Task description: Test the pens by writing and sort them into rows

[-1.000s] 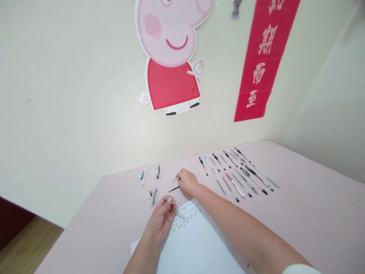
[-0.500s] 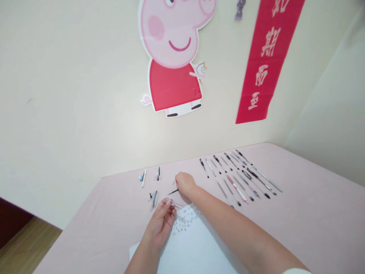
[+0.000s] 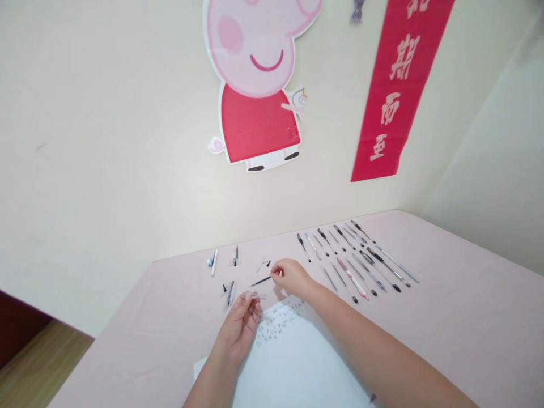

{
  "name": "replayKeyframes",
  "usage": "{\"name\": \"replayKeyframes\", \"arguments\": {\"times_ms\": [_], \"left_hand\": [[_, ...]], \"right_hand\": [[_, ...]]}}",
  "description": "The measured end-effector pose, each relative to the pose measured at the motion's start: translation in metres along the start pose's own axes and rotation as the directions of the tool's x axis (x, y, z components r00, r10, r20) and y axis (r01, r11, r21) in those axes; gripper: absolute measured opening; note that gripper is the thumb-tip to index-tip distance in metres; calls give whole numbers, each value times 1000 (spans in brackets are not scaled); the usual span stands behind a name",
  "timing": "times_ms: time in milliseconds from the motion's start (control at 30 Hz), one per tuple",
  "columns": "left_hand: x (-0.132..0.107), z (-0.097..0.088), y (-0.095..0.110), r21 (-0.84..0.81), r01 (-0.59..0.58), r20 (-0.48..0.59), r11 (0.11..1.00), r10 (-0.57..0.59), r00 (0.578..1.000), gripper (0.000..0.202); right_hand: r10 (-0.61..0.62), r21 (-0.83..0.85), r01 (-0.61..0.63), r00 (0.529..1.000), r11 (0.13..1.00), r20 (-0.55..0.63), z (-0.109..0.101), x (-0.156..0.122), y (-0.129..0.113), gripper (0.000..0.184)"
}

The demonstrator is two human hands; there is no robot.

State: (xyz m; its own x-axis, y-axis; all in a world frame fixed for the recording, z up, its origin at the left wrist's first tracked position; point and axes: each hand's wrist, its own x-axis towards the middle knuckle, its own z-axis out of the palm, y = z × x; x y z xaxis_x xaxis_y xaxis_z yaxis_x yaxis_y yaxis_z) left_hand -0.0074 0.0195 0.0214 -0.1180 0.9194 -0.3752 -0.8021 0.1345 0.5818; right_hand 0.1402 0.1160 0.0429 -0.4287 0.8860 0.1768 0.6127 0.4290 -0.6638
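My left hand (image 3: 242, 323) pinches a clear pen barrel (image 3: 260, 296) between thumb and fingers, above the near left part of the table. My right hand (image 3: 292, 276) is closed, its fingertips drawn together by the right end of a dark pen refill (image 3: 260, 281). Whether the fingers grip that refill or only lie beside it, I cannot tell. Just beyond, a small group of clear and black pen parts (image 3: 264, 264) lies on the cloth. Under my forearms is a white sheet of paper (image 3: 293, 362) with handwritten marks along its upper edge.
Several pens and refills (image 3: 352, 277) lie in two rows at the right. Farther left are a white pen with a blue cap (image 3: 214, 263) and two groups of pen parts (image 3: 230, 294). The pink table (image 3: 459, 317) meets a wall with a cartoon pig cutout (image 3: 261, 122) and red banner (image 3: 395, 102).
My right hand has shifted to the right, uncovering the small pen parts behind it and more of the dark refill. My left hand keeps the clear barrel, now turned slightly. The view has tilted down slightly.
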Motion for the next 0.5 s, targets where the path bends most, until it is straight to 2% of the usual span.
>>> {"name": "replayKeyframes", "arguments": {"times_ms": [33,67,133,200,233,300,500], "left_hand": [[0,0,0,0,-1,3,1000,1,1000,18],[0,0,0,1,-2,5,1000,2,1000,18],[1,0,0,4,-10,6,1000,10,1000,19],[1,0,0,11,-19,12,1000,19,1000,19],[1,0,0,15,-22,11,1000,22,1000,19],[0,1,0,24,-30,2,999,30,1000,19],[-3,1,-1,51,-55,-9,997,55,998,21]], "right_hand": [[45,188,-44,999,981,2,1,-5,0,10],[99,390,-99,995,916,21,2,-11,0,8],[174,691,-199,979,695,107,4,-22,-3,14],[189,829,-261,963,494,191,6,-31,-9,24],[185,860,-275,959,431,215,7,-35,-12,28],[170,885,-276,959,376,227,8,-39,-17,32],[159,901,-225,971,371,177,11,-39,-26,34]]}}
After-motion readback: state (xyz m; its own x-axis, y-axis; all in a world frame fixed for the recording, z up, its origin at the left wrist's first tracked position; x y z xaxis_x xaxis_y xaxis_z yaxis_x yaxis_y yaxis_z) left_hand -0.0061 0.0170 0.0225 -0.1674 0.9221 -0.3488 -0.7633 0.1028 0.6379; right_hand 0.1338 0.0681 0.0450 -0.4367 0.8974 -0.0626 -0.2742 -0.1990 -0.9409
